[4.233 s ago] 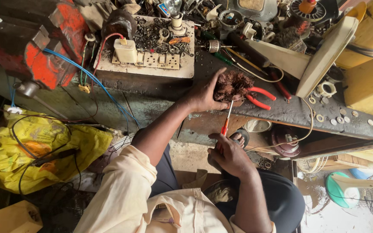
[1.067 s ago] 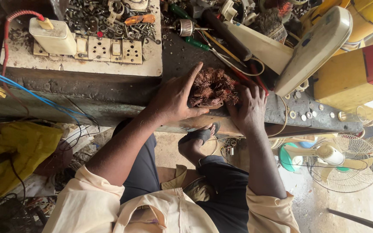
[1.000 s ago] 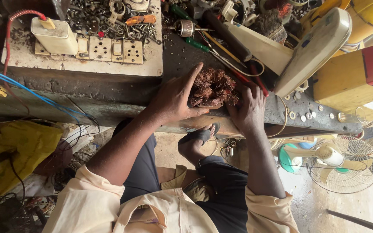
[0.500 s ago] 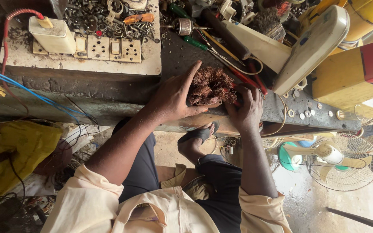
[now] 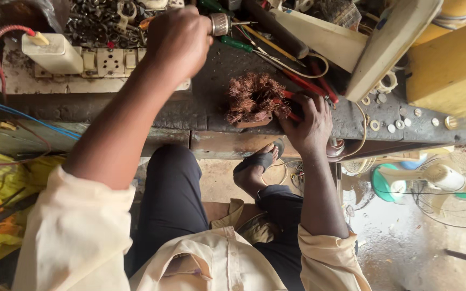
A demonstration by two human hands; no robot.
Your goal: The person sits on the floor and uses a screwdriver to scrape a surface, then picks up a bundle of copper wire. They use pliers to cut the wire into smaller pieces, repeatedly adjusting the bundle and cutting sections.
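Note:
A tangled copper winding (image 5: 254,99) on a dark block sits near the front edge of the workbench (image 5: 200,116). My right hand (image 5: 309,125) grips its right side, with the fingers lying over the red handles of pliers (image 5: 303,86). My left hand (image 5: 176,40) is raised over the white socket board (image 5: 103,67) at the back of the bench. Its fingers are curled downward beside a small silver cylinder (image 5: 220,23). Whether that hand holds anything is hidden.
A white charger block (image 5: 52,53) with a red wire sits on the socket board, and a pile of small metal parts (image 5: 101,21) lies behind it. A green-handled screwdriver (image 5: 235,43), a cream fan blade (image 5: 389,48), a yellow box (image 5: 449,70), washers (image 5: 389,126) and a floor fan (image 5: 449,186) are also around.
My left hand has left the copper winding and moved up and left over the socket board. My right hand stays on the winding's right side. The view has moved closer.

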